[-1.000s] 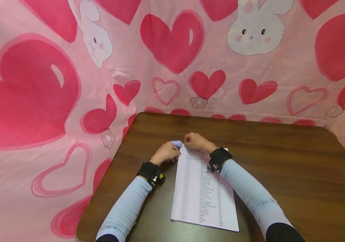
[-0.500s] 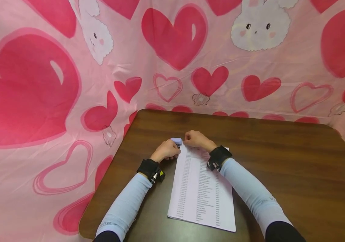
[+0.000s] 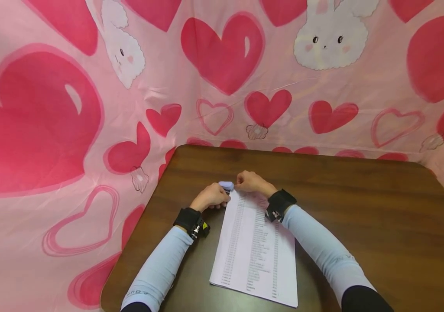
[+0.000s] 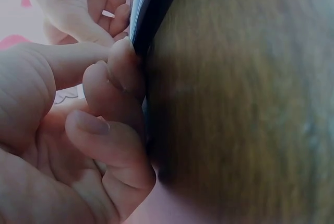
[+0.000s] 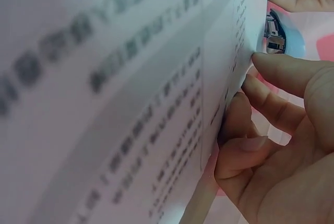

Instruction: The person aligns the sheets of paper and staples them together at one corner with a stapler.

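Note:
A stack of printed paper sheets (image 3: 258, 251) lies on the table, slightly angled. Its left edge, near the top corner, is pinched between thumb and curled fingers of my left hand (image 3: 211, 196). At the top edge my right hand (image 3: 252, 182) pinches the sheets, its thumb on the printed face in the right wrist view. Just beyond the top left corner, between both hands, sits a small pale lavender-blue stapler (image 3: 226, 185); its metal mouth shows in the right wrist view. From the left wrist, the paper's layered edge (image 4: 142, 12) shows beside the fingertips.
A dark brown wooden table (image 3: 362, 208) with rounded corners bears everything. Behind it and along the left hangs a pink cloth (image 3: 222, 117) with hearts and rabbits. Black wrist straps (image 3: 281, 203) hold the cameras over light blue sleeves (image 3: 323, 242).
The lower end of the paper stack has swung to the left. Both hands keep their pinch near the top left corner, with only slight movement. The stapler stays about where it was.

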The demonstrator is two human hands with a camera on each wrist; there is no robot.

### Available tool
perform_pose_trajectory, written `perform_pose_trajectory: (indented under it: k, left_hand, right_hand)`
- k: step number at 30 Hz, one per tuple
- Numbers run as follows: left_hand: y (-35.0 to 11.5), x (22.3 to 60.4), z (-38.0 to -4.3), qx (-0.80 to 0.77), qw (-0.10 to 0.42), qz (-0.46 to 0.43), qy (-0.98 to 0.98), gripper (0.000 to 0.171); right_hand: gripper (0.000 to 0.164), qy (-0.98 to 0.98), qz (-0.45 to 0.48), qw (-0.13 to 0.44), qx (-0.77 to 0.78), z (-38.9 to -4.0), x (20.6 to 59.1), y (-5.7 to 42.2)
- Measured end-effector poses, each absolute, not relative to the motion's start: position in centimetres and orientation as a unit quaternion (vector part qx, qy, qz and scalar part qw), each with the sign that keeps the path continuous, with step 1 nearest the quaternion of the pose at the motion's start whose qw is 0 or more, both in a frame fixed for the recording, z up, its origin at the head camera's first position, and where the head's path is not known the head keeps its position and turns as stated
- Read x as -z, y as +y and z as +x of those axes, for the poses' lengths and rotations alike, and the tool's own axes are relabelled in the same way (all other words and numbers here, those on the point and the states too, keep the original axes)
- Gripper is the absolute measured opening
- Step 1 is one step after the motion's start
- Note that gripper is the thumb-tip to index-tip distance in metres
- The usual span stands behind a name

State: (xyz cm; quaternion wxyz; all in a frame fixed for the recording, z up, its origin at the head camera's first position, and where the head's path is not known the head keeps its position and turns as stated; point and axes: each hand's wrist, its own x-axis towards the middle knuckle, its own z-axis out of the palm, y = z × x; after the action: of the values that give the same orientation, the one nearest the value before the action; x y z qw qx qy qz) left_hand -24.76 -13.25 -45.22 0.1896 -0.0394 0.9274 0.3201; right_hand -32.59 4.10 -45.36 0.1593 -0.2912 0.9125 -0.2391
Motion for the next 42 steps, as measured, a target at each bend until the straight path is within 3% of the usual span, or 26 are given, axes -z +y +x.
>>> perform_pose_trajectory:
  k: [8,21,30,37,42]
  left_hand:
    - [-13.8,45.4,-24.6,-0.331,0.184,-0.039,0.925,0.027]
    - [-14.4,45.1,-24.6,-0.350,0.180,-0.025,0.919,0.020]
    - [-14.6,44.9,-24.8,-0.359,0.171,-0.023,0.917,0.022]
    - [-15.7,43.0,-24.6,-0.385,0.100,-0.023,0.917,0.027]
    - [-16.5,41.1,-26.0,-0.370,0.079,0.011,0.926,0.024]
  right_hand:
    - [0.010,0.905,-0.300,0.154,0.258,-32.5,45.1,3.9]
    - [0.009,0.883,-0.284,0.224,0.300,-33.1,44.6,4.2]
    - [0.009,0.885,-0.278,0.216,0.304,-33.4,44.2,4.4]
    - [0.015,0.889,-0.280,0.195,0.305,-33.5,42.3,4.4]
    - [0.023,0.876,-0.290,0.254,0.290,-33.9,40.2,3.8]
